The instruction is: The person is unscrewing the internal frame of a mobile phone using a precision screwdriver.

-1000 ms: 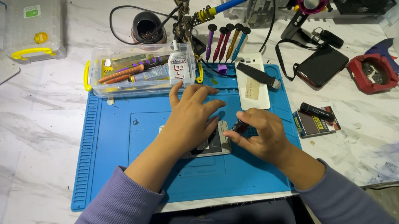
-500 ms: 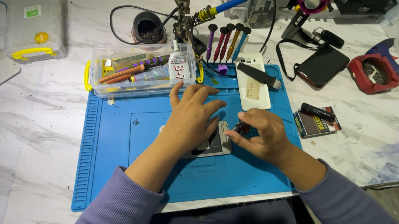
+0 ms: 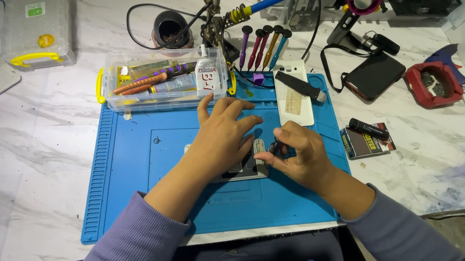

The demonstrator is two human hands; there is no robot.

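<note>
Left hand (image 3: 223, 138) lies flat, fingers spread, pressing a phone (image 3: 243, 168) at the centre of the blue mat (image 3: 124, 174). Right hand (image 3: 301, 154) pinches a small dark tool (image 3: 275, 146), tip at the phone's right edge. Free mat left of the hands and along the near edge. Clear plastic box (image 3: 163, 83) sits tight on the mat's far edge; white phone cover (image 3: 293, 101) just beside the right hand. Bare marble table (image 3: 16, 171) at left.

A blue mat (image 3: 131, 179) is laid on the white, grey-veined marble worktop (image 3: 21, 164); lilac sleeves (image 3: 123, 258) are worn; a red holder (image 3: 436, 83) is seen.
</note>
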